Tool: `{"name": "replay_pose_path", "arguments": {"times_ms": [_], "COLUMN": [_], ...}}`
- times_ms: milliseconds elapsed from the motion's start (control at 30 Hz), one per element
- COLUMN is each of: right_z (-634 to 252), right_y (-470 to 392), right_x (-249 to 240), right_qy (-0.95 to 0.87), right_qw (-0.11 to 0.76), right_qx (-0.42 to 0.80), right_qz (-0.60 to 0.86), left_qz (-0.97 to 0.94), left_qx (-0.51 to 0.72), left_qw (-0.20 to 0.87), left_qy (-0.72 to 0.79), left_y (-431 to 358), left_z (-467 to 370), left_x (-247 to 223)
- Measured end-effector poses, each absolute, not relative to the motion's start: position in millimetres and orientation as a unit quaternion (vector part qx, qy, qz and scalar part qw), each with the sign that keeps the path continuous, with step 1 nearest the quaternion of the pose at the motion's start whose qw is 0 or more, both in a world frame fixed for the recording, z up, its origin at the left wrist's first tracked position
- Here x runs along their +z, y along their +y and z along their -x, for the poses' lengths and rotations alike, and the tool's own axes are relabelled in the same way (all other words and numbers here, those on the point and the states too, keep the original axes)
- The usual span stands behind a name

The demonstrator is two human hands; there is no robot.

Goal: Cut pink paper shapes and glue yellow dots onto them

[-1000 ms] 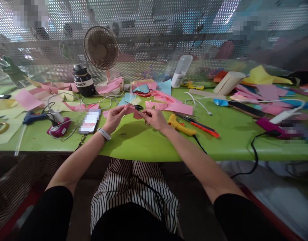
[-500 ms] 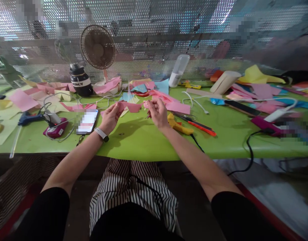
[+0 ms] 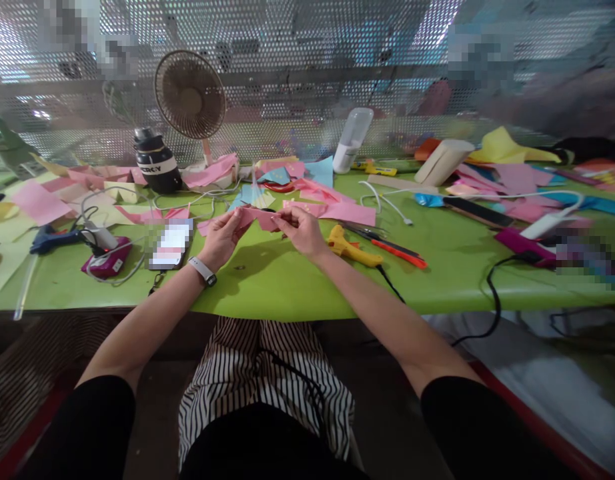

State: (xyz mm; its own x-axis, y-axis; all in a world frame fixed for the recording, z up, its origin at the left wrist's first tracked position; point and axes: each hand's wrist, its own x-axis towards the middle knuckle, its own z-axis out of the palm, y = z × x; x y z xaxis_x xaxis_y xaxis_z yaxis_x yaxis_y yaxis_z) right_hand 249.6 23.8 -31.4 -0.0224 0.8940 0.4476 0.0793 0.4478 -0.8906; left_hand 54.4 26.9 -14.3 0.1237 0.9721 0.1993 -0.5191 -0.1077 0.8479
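Left hand point(image 3: 222, 233): I see its grip closed on the left end of a pink paper piece point(image 3: 261, 219), thumb and fingers pinching; a watch point(image 3: 203, 270) sits on the wrist.
Right hand point(image 3: 298, 230): its grip is closed on the right end of the same paper, fingertips pinched.
Paper position: held between both hands just above the green counter point(image 3: 287, 280), near its front middle.
At 3 o'clock of the right hand: a yellow glue gun point(image 3: 350, 245), just beside it; orange-handled cutter point(image 3: 397, 254) beyond.
At 9 o'clock of the left hand: a phone point(image 3: 171, 244) lying flat.
At 11 o'clock: a black jug point(image 3: 156, 162) and a small fan point(image 3: 190, 95).
At 12 o'clock: loose pink sheets point(image 3: 350, 213) on the counter.
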Motion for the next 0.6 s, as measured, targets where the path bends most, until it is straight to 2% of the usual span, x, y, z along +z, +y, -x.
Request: {"name": "replay_pose_path", "arguments": {"times_ms": [233, 600], "right_z": [-252.2, -254.6], "right_y": [29.1, 27.9], "right_x": [-34.2, -34.0], "right_qy": [-0.629, -0.654], "right_qw": [0.599, 0.593], "right_qx": [0.335, 0.302], "right_qz": [0.365, 0.359], "left_qz": [-0.460, -0.618], "left_qx": [0.584, 0.525], "left_qw": [0.602, 0.483], "left_qy": [0.289, 0.330], "left_y": [26.4, 27.9], "left_z": [-48.8, -43.4], "left_x": [-15.8, -13.4]}}
